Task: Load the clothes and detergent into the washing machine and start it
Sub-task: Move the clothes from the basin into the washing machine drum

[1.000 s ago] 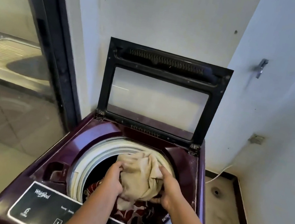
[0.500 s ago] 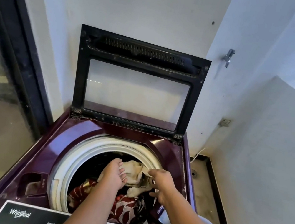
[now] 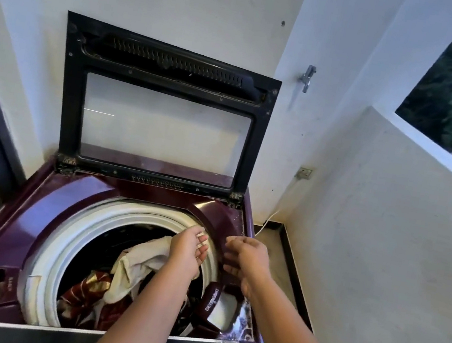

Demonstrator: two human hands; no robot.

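Lid (image 3: 175, 58) stands upright against the wall, so the washing machine (image 3: 43, 200) drum is open for loading; beige cloth (image 3: 138, 261) and red patterned cloth (image 3: 88, 292) lie inside it. Left hand (image 3: 187, 250) and right hand (image 3: 247, 260) hover side by side over the white drum rim (image 3: 62, 248), right side. Both have fingers loosely curled and slightly apart, holding nothing; the detergent compartment (image 3: 218, 307) sits just below the right hand and is probably next.

Two arms show, and both are bare as far as we can see. The left arm (image 3: 140, 321) and the right arm (image 3: 296, 333) look smooth. Little nails show on the left hand (image 3: 187, 250). The right hand (image 3: 248, 260) looks a bit blurry.
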